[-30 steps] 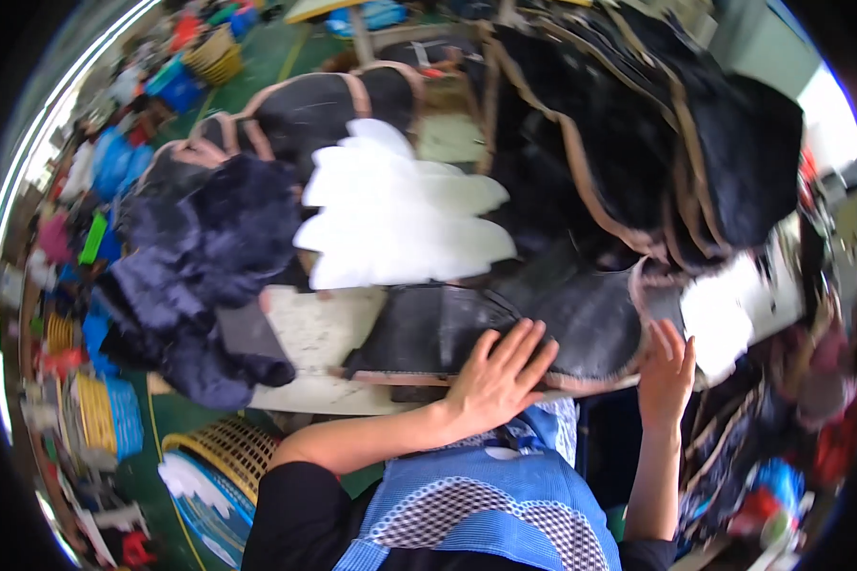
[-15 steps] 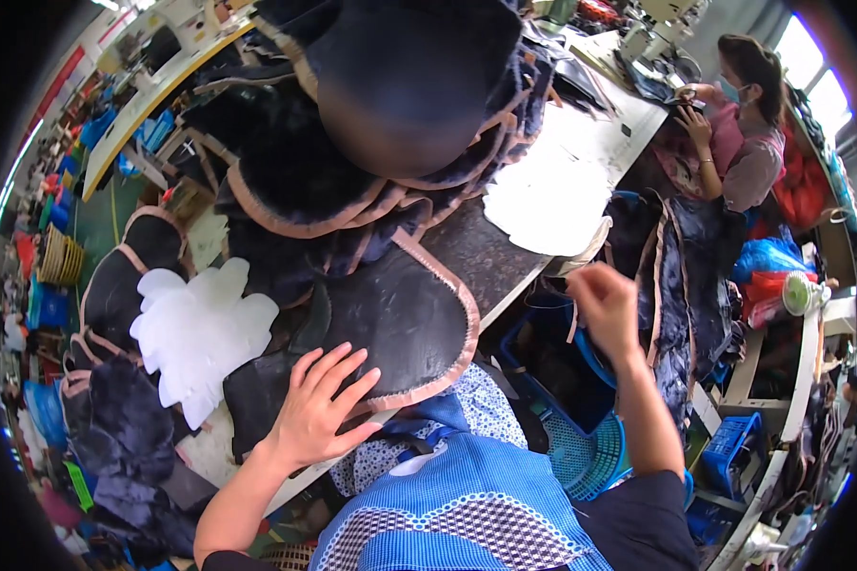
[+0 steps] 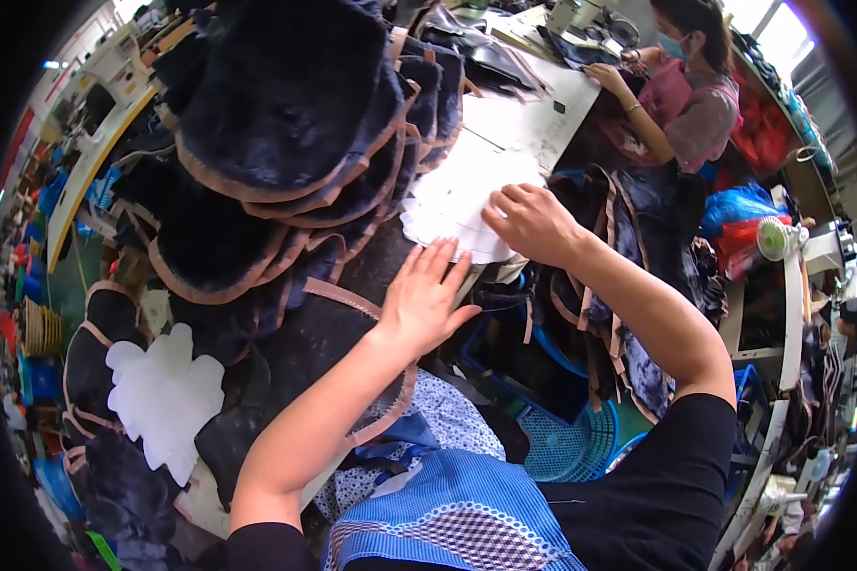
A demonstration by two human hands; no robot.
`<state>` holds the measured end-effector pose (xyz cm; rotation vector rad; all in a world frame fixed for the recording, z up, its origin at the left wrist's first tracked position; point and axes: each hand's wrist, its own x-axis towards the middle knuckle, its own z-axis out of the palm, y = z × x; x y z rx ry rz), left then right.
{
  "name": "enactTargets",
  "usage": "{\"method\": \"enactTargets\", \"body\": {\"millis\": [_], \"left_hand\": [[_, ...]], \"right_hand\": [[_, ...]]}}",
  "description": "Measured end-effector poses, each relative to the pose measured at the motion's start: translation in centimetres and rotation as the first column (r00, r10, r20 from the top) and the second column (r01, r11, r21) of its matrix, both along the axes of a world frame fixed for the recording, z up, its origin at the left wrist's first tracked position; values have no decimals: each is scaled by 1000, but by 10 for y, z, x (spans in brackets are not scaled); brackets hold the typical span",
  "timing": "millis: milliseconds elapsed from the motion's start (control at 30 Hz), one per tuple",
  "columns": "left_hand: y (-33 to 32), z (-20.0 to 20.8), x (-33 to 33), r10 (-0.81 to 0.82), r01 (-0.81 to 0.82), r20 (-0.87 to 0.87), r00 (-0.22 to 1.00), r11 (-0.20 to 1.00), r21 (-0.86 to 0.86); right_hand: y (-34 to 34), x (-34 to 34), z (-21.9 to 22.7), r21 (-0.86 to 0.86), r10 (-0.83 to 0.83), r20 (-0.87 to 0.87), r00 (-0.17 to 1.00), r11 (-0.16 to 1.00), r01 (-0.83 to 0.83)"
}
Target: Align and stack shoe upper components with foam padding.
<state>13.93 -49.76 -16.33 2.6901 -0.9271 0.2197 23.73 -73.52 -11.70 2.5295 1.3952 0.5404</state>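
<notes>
We record: left hand, palm down, grip spread flat, fingertips at the near edge of a white sheet; right hand, fingers bent over its right side, whether pinching we cannot tell. Sheet: on the tabletop. Dark trimmed panels: stacked, crowding the sheet's left.

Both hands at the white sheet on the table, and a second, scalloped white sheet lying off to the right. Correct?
Wrong side: the scalloped white sheet lies off to the left, as the head view shows. The rest is right: left hand and right hand are both at the other white sheet on the table.
</notes>
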Motion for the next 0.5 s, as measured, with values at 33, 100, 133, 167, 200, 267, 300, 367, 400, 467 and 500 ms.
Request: {"method": "enactTargets", "body": {"millis": [33,100,133,167,200,267,300,367,400,467,500], "left_hand": [[1,2,-1,-11,10,-21,1000,1000,-23],[-1,8,0,-29,27,-64,998,999,-32],[0,10,-2,-28,26,-88,996,1000,-16],[0,10,-1,-29,29,-109,994,1000,-3],[0,10,0,-29,31,-112,993,999,12],[2,10,-2,-23,28,-121,992,999,38],[1,11,-2,-19,21,-128,992,1000,13],[-2,8,1,-21,14,-129,991,998,-60],[-2,8,4,-39,31,-75,996,995,-99],[-6,18,4,-10,7,-43,999,997,-82],[-6,18,7,-6,4,-42,999,999,-46]], "right_hand": [[0,-3,2,-38,-21,-14,1000,999,20],[-4,-5,0,-12,-27,6,1000,1000,27],[-6,-4,-3,22,-11,-18,1000,1000,11],[-10,-3,-2,53,3,-39,999,999,-1],[-14,-2,-2,53,-10,-36,999,999,12],[-17,0,-1,78,64,-64,996,995,-59],[-20,1,0,82,47,-93,995,996,-40],[-24,4,1,146,28,-71,997,989,-17],[-33,14,3,132,-136,-39,990,981,140],[-54,30,49,549,-268,239,933,830,98],[-73,33,82,688,-296,204,933,722,78]]}}
